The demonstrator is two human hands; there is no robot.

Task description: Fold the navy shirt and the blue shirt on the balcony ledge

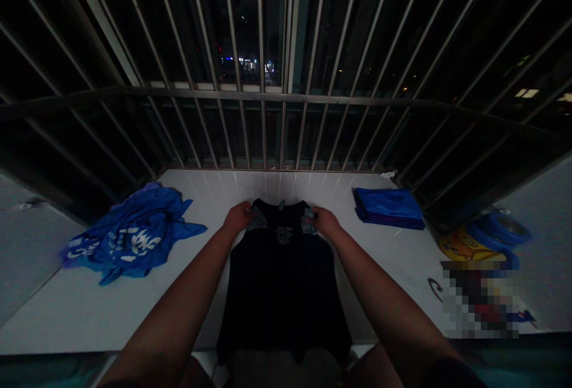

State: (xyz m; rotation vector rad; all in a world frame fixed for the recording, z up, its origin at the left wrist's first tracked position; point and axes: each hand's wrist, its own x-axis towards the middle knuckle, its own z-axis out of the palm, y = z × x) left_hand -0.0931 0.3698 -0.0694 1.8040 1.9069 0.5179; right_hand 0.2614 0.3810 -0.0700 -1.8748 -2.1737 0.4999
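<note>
The left hand (239, 217) and right hand (325, 222) are placed at the two shoulders of a sleeveless dark top (281, 286). The left fingers (252, 219) and right fingers (310, 216) are held together and curled over the patterned shoulder trim (259, 221), one hand at each shoulder. Whether the cloth is actually pinched cannot be told in the low light. The hands are set well apart, with the neckline between them.

The top is laid out flat and roughly centred on a white tiled ledge (89, 316), with its shoulders toward the far edge and its body running toward the person. The lower hem reaches the near edge of the ledge and appears to extend past it. A small patterned patch (284, 234) is seen below the neckline; its detail is too dark to make out.

A crumpled blue printed shirt (134, 233) is lying to the left of the top, near the left edge of the ledge. A folded blue cloth (388, 208) is placed to the right, near the far right corner. Past it, beyond the right edge of the ledge, a round blue object (498, 230) is seen beside a yellow cartoon-printed item (465, 245). A pixelated patch (480, 298) hides whatever is below them. Metal window bars (263, 126) are standing along the far edge, with night-time lights (245, 65) visible through them.
</note>
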